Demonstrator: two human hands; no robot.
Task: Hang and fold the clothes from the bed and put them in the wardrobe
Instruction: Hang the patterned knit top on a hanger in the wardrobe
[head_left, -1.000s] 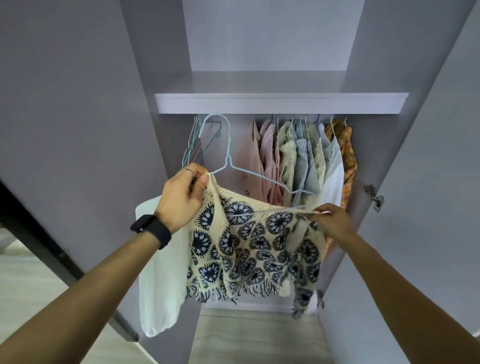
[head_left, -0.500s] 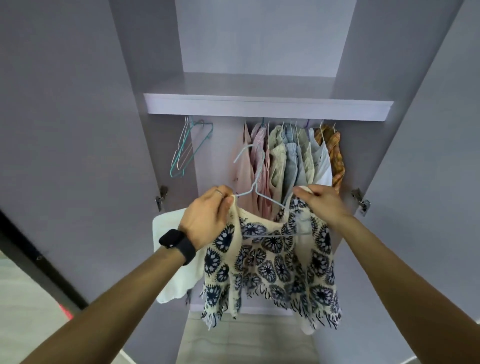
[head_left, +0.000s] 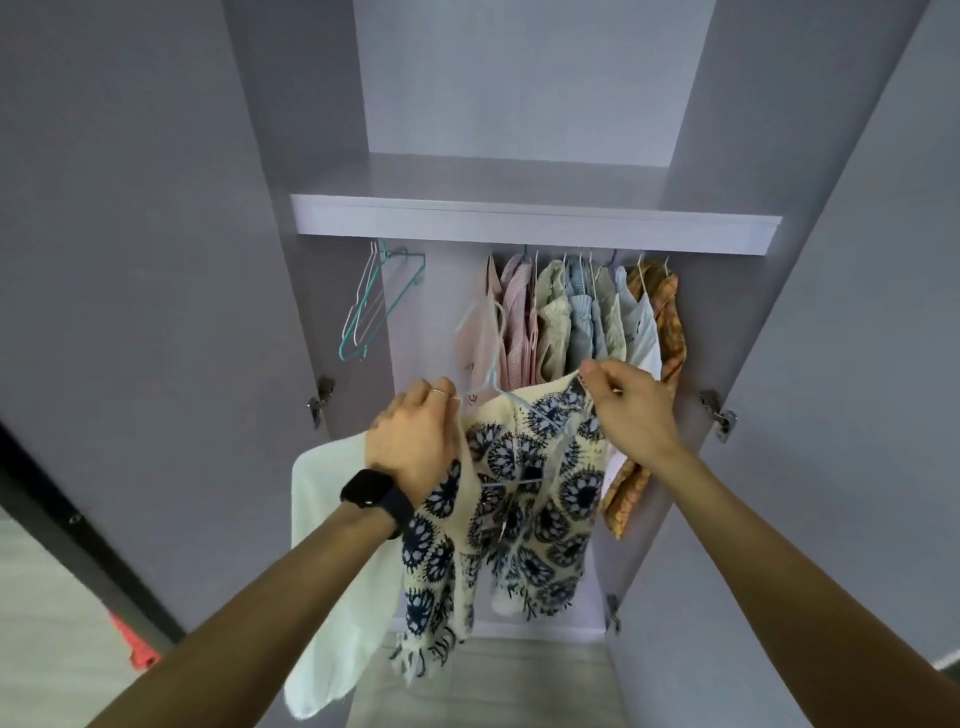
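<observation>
The cream knitted top (head_left: 524, 499), covered in dark blue round flower motifs and fringed at the hem, hangs in the air in front of the open wardrobe, below the row of hung clothes (head_left: 571, 322) and not yet on the rail. A pale blue wire hanger (head_left: 530, 413) is threaded into it: its hook stands up above the neckline, one arm slants down across the fabric, and the bottom bar shows through lower down.

My left hand (head_left: 415, 441) is curled round the left shoulder of the top, gripping the cloth there; I cannot tell whether the end of the hanger is inside the grip too. My right hand (head_left: 634, 410) pinches the upper right edge of the top between thumb and fingertips and lifts it a little higher than the left side.

There is a black watch (head_left: 376, 499) on my left wrist and a thin ring (head_left: 439, 392) on one finger. A white garment (head_left: 332, 571) hangs down beside and under my left forearm; what carries it is hidden.

Behind the top, the hung clothes run from pink shirts through pale green and light blue pieces to an orange checked shirt (head_left: 662, 312) at the right end. To their left, apart from them, a few empty wire hangers (head_left: 374, 312) hang together. A lilac shelf (head_left: 535, 223) runs across above them. Both wardrobe doors (head_left: 130, 260) stand open, with metal hinges (head_left: 719, 410) on the side walls.
</observation>
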